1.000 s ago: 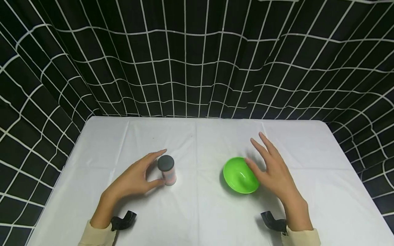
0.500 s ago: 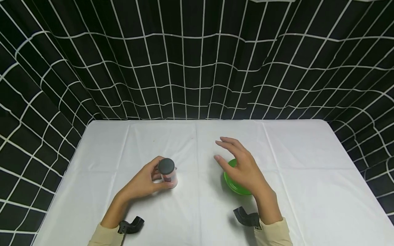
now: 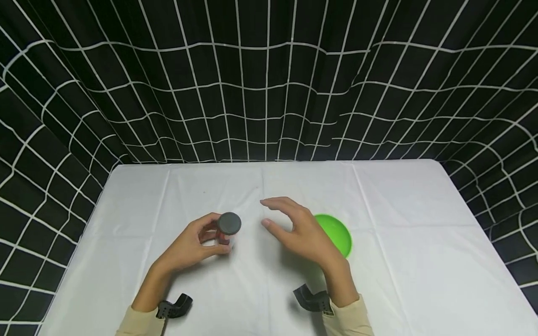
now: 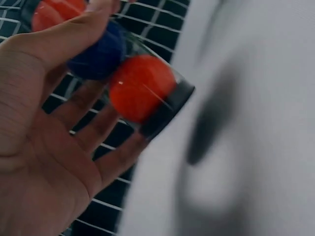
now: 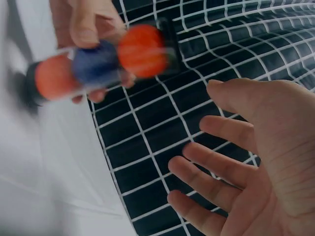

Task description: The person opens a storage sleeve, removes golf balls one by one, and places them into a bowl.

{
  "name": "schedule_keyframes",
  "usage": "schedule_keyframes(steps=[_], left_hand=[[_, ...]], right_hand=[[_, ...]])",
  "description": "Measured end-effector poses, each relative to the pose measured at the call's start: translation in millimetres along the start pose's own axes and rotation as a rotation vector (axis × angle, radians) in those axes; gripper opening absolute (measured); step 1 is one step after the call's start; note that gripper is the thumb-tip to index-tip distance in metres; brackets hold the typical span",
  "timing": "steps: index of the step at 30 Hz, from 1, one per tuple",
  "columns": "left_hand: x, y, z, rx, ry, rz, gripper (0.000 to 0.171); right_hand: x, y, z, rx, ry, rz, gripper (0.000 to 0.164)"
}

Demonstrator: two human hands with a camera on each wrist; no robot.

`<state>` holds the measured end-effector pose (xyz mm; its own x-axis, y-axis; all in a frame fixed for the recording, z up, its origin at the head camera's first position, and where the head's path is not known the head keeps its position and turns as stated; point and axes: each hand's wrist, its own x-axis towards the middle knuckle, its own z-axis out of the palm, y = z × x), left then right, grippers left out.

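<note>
My left hand (image 3: pixel 185 247) grips a clear tube of balls with a dark grey lid (image 3: pixel 229 223), thumb on the near side and fingers behind. Through its wall in the right wrist view show a blue ball (image 5: pixel 96 63) between two orange ones, with a dark cap at each end. The tube appears held above the white cloth, its shadow apart from it in the left wrist view. My right hand (image 3: pixel 308 235) hovers to the right of the tube, fingers apart, thumb spread, holding nothing. Behind its wrist sits a green bowl (image 3: pixel 338 235), partly covered by the hand.
A white cloth (image 3: pixel 412 261) covers the table, with fold lines across it. Black curtains with a white grid (image 3: pixel 252 102) stand behind and at both sides. Each wrist carries a black camera mount, the left mount (image 3: pixel 175 306) and the right mount (image 3: pixel 310 298).
My left hand has closed its fingers round the tube and lifted it. My right hand has moved left, from over the green bowl towards the tube.
</note>
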<state>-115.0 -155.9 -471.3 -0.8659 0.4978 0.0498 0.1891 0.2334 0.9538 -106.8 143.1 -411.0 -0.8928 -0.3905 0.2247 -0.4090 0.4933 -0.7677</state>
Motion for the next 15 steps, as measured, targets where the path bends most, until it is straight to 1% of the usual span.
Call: schedule_keyframes(steps=[3, 7, 9, 12, 15], left_hand=[[7.4, 15.9, -4.1, 0.134, 0.007, 0.026, 0.053], [13.9, 38.2, -4.4, 0.334, 0.058, 0.053, 0.053], [13.0, 46.2, -2.0, 0.427, 0.082, 0.061, 0.054], [7.7, 54.8, 2.9, 0.540, 0.112, 0.065, 0.056], [1.4, 60.1, 6.5, 0.614, 0.134, 0.069, 0.057]], right_hand=[[-2, -3, 3, 0.055, 0.018, -0.007, 0.045], [-2, -8, 4, 0.120, 0.025, -0.011, 0.054], [-2, -10, 5, 0.137, 0.016, -0.016, 0.057], [-2, -15, 6, 0.154, -0.006, -0.031, 0.055], [-4, -19, 8, 0.169, -0.021, -0.056, 0.052]])
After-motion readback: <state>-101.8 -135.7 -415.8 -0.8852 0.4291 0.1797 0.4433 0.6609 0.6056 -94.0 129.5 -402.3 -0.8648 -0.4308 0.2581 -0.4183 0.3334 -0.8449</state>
